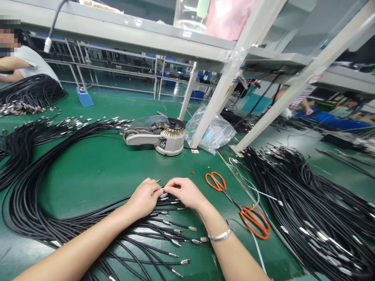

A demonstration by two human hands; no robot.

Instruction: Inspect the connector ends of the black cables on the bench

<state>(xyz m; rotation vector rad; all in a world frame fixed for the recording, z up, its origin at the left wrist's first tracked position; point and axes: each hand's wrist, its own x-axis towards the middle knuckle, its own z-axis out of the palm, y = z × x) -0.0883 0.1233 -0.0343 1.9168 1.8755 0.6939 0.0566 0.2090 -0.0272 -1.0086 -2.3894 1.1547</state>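
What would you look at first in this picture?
You would probably spot the big loops of black cable first, spread over the green workbench with shiny metal tips. In the middle, the left hand and right hand meet at some of those tips. To their right lie orange-handled scissors, and farther back sits a beige tape dispenser.

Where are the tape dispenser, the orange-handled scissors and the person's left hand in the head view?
tape dispenser (172,145), head view, on its grey body below the reel.
orange-handled scissors (255,221), head view, on the nearer handle loop.
left hand (143,199), head view, on the back of the hand.
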